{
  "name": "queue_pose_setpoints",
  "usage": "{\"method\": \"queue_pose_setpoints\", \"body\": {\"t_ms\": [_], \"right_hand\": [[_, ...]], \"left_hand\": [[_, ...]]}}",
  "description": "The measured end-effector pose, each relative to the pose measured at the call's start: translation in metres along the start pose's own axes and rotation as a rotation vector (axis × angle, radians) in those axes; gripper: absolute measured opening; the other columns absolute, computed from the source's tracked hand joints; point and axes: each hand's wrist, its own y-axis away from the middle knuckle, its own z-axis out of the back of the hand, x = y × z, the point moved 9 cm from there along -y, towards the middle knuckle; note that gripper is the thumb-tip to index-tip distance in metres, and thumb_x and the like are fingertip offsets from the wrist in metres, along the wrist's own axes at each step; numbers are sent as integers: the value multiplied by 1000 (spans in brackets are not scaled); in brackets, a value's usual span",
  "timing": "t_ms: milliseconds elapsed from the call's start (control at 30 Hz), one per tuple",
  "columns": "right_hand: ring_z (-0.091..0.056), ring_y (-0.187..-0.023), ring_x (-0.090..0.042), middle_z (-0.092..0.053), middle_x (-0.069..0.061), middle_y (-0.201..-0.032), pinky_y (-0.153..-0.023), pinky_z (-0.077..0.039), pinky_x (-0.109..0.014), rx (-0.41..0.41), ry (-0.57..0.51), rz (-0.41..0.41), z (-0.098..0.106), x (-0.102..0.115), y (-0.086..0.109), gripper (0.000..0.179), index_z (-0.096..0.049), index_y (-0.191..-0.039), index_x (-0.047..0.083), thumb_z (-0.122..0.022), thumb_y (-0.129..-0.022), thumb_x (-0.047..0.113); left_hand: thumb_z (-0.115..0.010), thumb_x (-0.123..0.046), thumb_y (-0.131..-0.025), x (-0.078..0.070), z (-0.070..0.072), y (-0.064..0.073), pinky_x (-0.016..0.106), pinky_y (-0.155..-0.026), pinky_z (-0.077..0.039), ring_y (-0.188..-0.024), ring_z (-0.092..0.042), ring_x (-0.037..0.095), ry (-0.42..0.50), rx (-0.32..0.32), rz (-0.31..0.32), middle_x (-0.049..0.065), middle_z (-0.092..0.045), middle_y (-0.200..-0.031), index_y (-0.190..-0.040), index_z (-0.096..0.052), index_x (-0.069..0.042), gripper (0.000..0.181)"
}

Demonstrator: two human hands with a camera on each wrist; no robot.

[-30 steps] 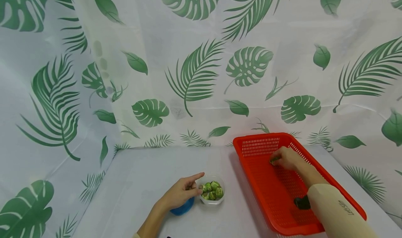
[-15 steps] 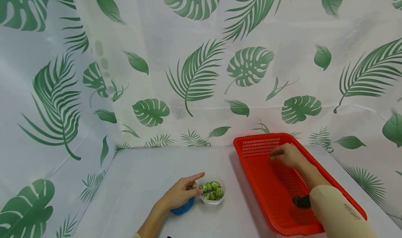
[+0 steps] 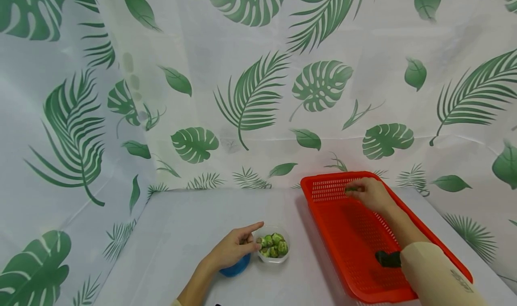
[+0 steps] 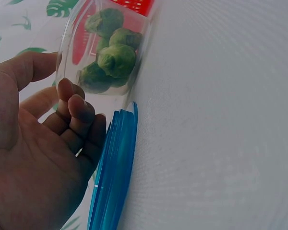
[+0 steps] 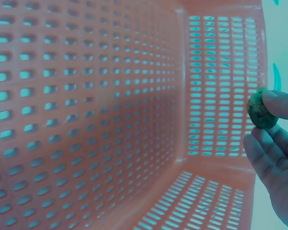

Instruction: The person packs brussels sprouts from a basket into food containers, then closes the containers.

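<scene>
My right hand [image 3: 371,194] pinches a small Brussels sprout [image 5: 262,109] between thumb and fingertips, over the far end of the red plastic basket [image 3: 343,247]. In the right wrist view the sprout is round and dark green, in front of the basket's slotted end wall. My left hand [image 3: 232,250] holds the left side of a clear plastic container [image 3: 272,260], thumb at its rim and index finger stretched along the far side. Several green Brussels sprouts [image 4: 116,60] lie in the container. Beneath the left hand is a blue lid [image 4: 116,167], partly hidden in the head view.
The white table [image 3: 194,216] runs back to a leaf-patterned sheet [image 3: 258,95], which also hangs at the left. A dark object [image 3: 387,259] juts from beside the right sleeve above the basket. The basket's raised rim stands to the right of the container.
My right hand has risen and moved toward the basket's far end with the sprout pinched in it. The left hand, container and blue lid have stayed where they were.
</scene>
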Motion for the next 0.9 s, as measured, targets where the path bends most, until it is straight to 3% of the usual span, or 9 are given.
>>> {"method": "queue_pose_setpoints", "body": {"t_ms": [367,633,900], "right_hand": [[-53,-96,-30,-67,-16,-106,-65,-50,-29,-127,0,87,18,31,8,28,-74,-125,3,-72,-98,13],[-60,-98,-30,-70,-16,-115,-75,-51,-21,-190,6,160,24,61,12,27,-75,-124,4,-73,-98,12],[-61,-101,-25,-70,-10,-116,-78,-50,-14,-209,-55,251,26,99,16,26,-77,-122,11,-74,-96,9]], "left_hand": [[-65,-16,-103,2,0,0,20,-68,-42,-67,-46,3,-7,0,-6,-2,-53,-78,-160,-41,-6,62],[-66,-16,-103,2,0,-1,19,-66,-41,-66,-45,3,14,2,-3,-3,-52,-78,-160,-41,-6,63],[-66,-15,-103,0,0,-1,20,-66,-40,-66,-44,3,1,1,-7,-2,-52,-79,-160,-41,-5,63]]}}
